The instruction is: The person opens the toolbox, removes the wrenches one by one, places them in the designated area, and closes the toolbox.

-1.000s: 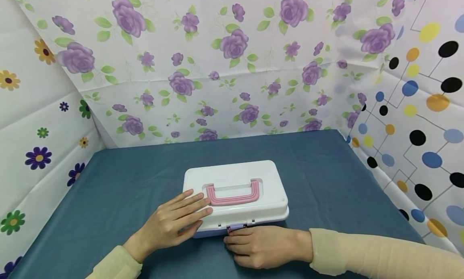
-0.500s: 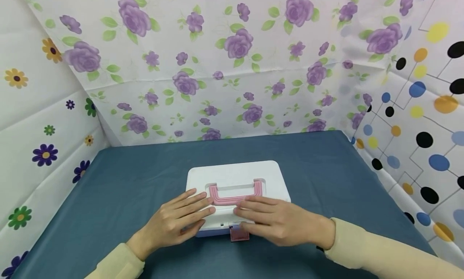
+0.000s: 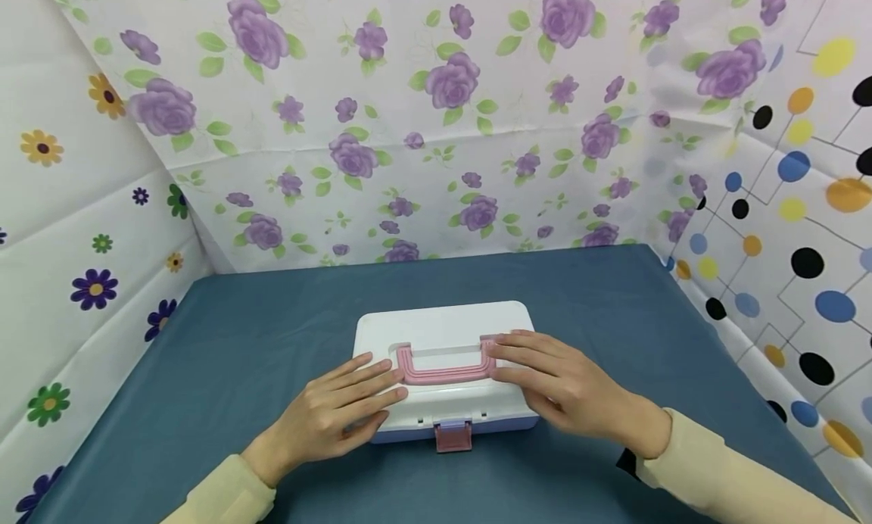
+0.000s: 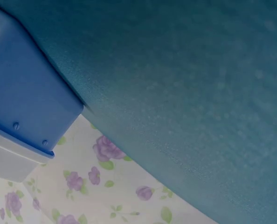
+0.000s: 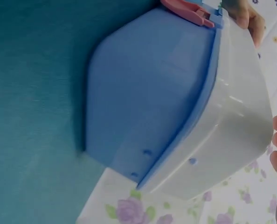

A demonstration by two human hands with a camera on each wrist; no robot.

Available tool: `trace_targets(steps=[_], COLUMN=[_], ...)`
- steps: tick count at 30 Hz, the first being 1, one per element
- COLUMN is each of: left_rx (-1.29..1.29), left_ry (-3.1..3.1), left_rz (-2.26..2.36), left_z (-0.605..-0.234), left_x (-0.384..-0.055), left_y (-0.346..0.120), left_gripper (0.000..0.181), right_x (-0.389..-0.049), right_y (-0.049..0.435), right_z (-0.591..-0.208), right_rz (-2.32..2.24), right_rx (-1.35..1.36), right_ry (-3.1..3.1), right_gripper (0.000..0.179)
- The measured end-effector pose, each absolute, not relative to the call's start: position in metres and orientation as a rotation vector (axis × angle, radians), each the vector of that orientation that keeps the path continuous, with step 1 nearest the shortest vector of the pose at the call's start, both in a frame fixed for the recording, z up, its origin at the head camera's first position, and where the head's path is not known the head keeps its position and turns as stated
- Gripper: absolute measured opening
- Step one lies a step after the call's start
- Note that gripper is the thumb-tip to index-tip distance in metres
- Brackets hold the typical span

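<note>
A storage box with a white lid (image 3: 443, 323) and a blue base (image 3: 504, 424) stands on the table. Its pink handle (image 3: 446, 375) lies folded down on the lid. At the front, the pink latch (image 3: 453, 438) hangs out, unfastened. My left hand (image 3: 337, 414) rests on the lid's front left with fingers straight. Over the right part of the lid, the fingers of my right hand (image 3: 568, 388) extend to the handle's right end. The right wrist view shows the blue base (image 5: 152, 88), the pink latch (image 5: 187, 11) and my left hand (image 5: 251, 18) beyond the lid.
A dark blue-green cloth (image 3: 286, 304) covers the table around the box. Behind it hangs a curtain with purple roses (image 3: 453, 81). Patterned sheets with flowers (image 3: 94, 289) and coloured dots (image 3: 807, 263) close off the left and right sides.
My right hand has left the front latch and moved up and right onto the lid. The latch has swung out and down. My left hand stays on the lid.
</note>
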State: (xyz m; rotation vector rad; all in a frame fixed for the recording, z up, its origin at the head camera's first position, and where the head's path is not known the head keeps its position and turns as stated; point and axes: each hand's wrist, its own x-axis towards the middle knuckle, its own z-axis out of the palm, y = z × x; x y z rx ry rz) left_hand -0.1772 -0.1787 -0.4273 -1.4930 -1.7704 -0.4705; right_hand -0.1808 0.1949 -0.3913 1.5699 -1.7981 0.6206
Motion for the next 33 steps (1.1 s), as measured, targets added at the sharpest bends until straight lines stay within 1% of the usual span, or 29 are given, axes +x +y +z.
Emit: trace_targets(steps=[15, 33], left_rx=[-1.526, -1.512], left_ry=[-1.775, -1.815], left_rz=[-0.479, -0.456], left_z=[-0.429, -0.426], left_x=[-0.177, -0.176], left_y=[-0.175, -0.182], left_gripper=[0.034, 0.035], right_x=[-0.179, -0.182], right_y=[0.218, 0.215], right_z=[-0.425, -0.432], right_rz=[0.722, 0.742], right_rx=[1.496, 1.479], right_ry=[-1.868, -1.832], right_gripper=[0.038, 0.04])
